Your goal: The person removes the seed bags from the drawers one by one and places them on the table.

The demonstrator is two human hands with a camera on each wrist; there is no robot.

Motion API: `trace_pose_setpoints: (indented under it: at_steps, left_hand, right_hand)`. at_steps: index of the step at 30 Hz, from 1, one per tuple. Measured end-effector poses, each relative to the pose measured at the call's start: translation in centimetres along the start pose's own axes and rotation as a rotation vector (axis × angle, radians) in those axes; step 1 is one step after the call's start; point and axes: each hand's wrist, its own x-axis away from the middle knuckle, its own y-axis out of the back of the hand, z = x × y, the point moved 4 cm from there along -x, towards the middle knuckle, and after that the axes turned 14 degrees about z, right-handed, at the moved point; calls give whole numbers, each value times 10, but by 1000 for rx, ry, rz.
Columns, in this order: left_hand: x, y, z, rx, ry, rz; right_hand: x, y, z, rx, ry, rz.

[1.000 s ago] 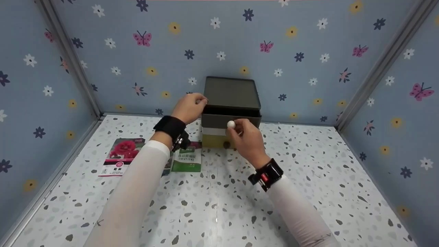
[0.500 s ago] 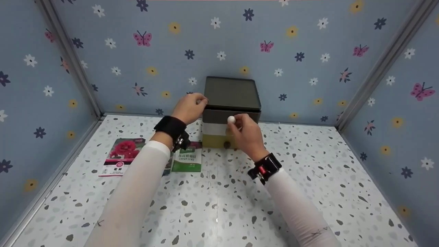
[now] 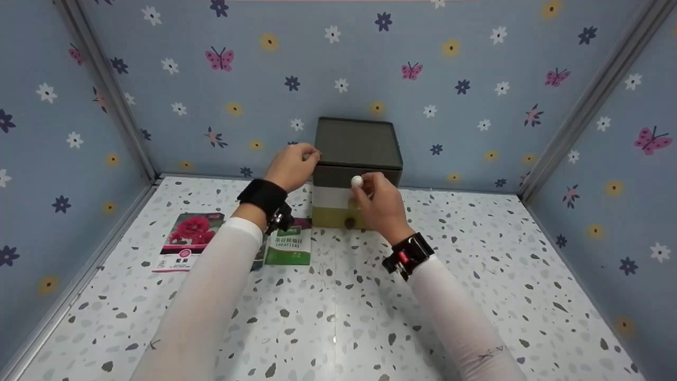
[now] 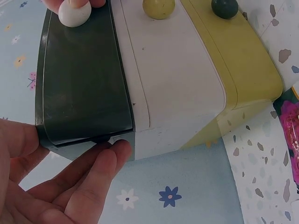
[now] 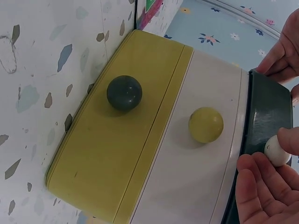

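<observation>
A small three-drawer box [image 3: 358, 140] stands against the back wall. Its top drawer [image 4: 88, 79] is dark green, the middle one [image 5: 205, 172] white, the bottom one [image 5: 112, 140] olive yellow. Between thumb and fingers my right hand [image 3: 384, 205] pinches the white round knob [image 3: 357, 181] of the top drawer, which sits flush with the front. My left hand [image 3: 292, 166] holds the box's upper left corner, fingers bent against its side. Below the white knob are a yellow knob [image 5: 205, 124] and a dark green knob [image 5: 124, 93].
On the speckled tabletop [image 3: 328, 317], a seed packet with a pink flower [image 3: 193, 230] lies to the left. A green-and-white seed packet [image 3: 289, 247] is near the box, with a darker packet [image 3: 258, 255] partly hidden by my left arm. Flowered walls [image 3: 296, 63] enclose the back and sides.
My right hand has moved away from me with the knob, and the top drawer has slid in until the dark gap behind its front closed. The left hand has stayed put.
</observation>
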Motion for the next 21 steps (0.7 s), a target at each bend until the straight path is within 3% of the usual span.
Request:
trace_pose_setpoints:
  at_steps: [8,21]
  left_hand:
    - [0,0,1,8,-2,-5]
    - [-2,-1,2,17,-4,-12]
  right_hand:
    - [-3,-1,-1,-18,-50,33]
    - [-5,-1,-3,-16,-18,20]
